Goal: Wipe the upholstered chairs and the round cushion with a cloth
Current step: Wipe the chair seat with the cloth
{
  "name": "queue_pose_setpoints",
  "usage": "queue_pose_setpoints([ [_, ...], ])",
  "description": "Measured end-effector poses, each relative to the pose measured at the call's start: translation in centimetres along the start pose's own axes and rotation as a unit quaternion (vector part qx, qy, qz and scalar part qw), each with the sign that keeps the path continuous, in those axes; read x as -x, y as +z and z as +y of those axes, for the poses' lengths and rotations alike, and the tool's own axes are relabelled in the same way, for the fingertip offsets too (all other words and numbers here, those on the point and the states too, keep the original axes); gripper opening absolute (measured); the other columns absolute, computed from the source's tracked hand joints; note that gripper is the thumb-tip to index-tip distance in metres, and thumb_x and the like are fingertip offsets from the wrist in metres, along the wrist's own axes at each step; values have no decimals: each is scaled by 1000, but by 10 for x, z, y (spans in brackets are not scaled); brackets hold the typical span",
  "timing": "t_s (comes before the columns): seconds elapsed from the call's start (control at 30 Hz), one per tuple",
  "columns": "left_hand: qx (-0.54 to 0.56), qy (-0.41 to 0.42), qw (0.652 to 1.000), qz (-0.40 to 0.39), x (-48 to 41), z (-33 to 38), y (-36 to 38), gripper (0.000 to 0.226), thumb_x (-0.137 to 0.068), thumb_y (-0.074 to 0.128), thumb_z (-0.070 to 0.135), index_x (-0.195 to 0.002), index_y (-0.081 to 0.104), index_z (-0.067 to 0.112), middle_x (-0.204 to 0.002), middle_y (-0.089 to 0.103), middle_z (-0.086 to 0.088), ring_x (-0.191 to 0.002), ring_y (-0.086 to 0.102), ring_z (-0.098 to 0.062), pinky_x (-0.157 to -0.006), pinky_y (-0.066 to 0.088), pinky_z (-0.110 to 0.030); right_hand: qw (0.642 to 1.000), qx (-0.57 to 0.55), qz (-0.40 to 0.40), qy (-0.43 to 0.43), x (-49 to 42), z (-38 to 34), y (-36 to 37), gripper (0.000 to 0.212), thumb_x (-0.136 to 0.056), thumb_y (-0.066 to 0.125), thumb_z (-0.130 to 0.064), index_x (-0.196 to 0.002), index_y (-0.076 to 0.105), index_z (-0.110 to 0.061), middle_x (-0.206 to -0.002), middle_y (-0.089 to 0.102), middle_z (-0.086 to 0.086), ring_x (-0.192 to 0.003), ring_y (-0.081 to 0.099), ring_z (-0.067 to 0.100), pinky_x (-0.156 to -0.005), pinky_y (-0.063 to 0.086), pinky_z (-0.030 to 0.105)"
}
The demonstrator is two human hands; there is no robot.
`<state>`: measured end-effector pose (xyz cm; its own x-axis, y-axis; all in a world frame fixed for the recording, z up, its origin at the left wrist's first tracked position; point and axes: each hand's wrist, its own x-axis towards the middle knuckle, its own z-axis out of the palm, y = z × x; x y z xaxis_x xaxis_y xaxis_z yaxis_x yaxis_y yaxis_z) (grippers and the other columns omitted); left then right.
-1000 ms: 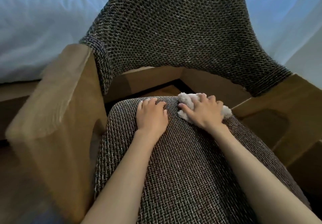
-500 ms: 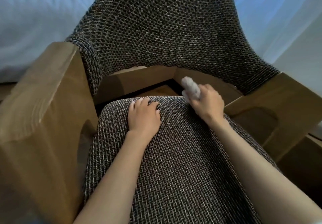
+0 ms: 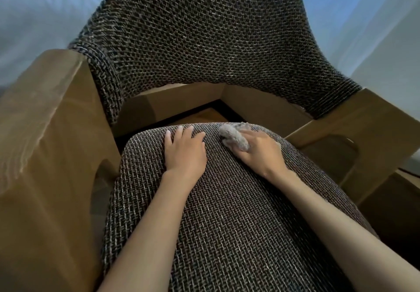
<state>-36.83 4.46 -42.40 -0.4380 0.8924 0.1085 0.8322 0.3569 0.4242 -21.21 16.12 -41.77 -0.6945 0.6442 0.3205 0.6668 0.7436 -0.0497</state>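
An upholstered chair fills the view, with a dark woven seat cushion (image 3: 227, 219) and a curved woven backrest (image 3: 211, 32). My left hand (image 3: 185, 153) rests flat on the far part of the seat, fingers straight. To its right, my right hand (image 3: 259, 153) grips a crumpled pale grey cloth (image 3: 234, 137) and holds it against the seat's far edge. The cloth bunches out to the left of my fingers.
Wooden armrests stand on both sides, the left armrest (image 3: 43, 114) large and near, the right armrest (image 3: 354, 128) with a cut-out opening. A wooden frame rail (image 3: 172, 105) runs behind the seat, with a dark gap below it. Pale curtains (image 3: 34, 7) hang behind.
My right hand lifted the cloth off the seat half a second ago and has now brought it back down onto the far edge. My left hand has stayed flat on the seat.
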Motion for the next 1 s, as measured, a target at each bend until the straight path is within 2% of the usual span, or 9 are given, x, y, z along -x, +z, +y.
queue_pose_setpoints([
  [0.1,-10,7,1000,-8,4,3,1,45,-103,28,35,-147,32,27,-157,24,-1,-147,12,-24,-119,0,-47,993,95,13,68,-16,20,-2,41,-90,54,-52,-95,70,-15,-112,65,-2,-97,57,25,-64,45,32],
  [0.17,-18,16,1000,-8,5,4,2,46,-103,27,36,-148,30,27,-157,23,-1,-147,12,-24,-119,1,-48,977,86,19,197,-35,31,-5,44,-92,51,-51,-88,67,-9,-102,64,6,-99,55,32,-72,46,39],
  [0.23,-19,16,1000,-11,5,3,3,46,-103,27,37,-148,30,28,-157,23,0,-147,12,-24,-119,1,-48,964,56,22,257,-46,30,-4,46,-94,48,-51,-90,69,-9,-96,66,11,-101,56,35,-76,45,41],
  [0.37,-30,33,999,-25,1,8,5,46,-102,28,40,-147,30,32,-158,22,2,-147,10,-27,-117,0,-55,989,70,32,129,-20,10,1,36,-92,49,-44,-80,59,-12,-83,64,6,-80,61,27,-51,34,31],
  [0.43,-26,70,996,-51,4,14,8,46,-101,28,44,-147,29,36,-158,20,4,-147,7,-30,-115,-4,-57,989,88,36,111,-3,12,-4,36,-90,54,-49,-85,58,-14,-79,63,3,-77,60,24,-48,30,29],
  [0.57,-30,139,986,-92,12,23,13,48,-99,24,51,-147,26,42,-160,14,7,-148,2,-27,-114,-9,-57,975,114,27,187,24,27,-22,38,-89,55,-49,-85,60,-11,-87,63,6,-90,57,27,-56,33,32],
  [0.7,-41,139,985,-93,13,24,15,49,-99,21,54,-147,23,44,-160,12,7,-148,1,-26,-113,-9,-57,964,111,12,239,81,46,-50,31,-90,53,-46,-88,60,-16,-93,63,0,-94,53,26,-59,41,36],
  [0.83,-53,137,985,-94,17,26,16,49,-100,19,51,-148,20,42,-160,11,5,-148,3,-27,-116,-5,-56,956,96,17,275,145,58,-77,26,-92,53,-43,-96,65,-20,-100,68,-1,-90,56,26,-74,45,41],
  [1.0,-59,141,984,-90,19,28,16,49,-101,18,49,-149,20,40,-160,12,4,-148,4,-28,-116,-3,-57,944,81,104,302,173,51,-83,25,-91,56,-41,-84,66,-20,-90,69,1,-74,52,23,-58,35,32],
])
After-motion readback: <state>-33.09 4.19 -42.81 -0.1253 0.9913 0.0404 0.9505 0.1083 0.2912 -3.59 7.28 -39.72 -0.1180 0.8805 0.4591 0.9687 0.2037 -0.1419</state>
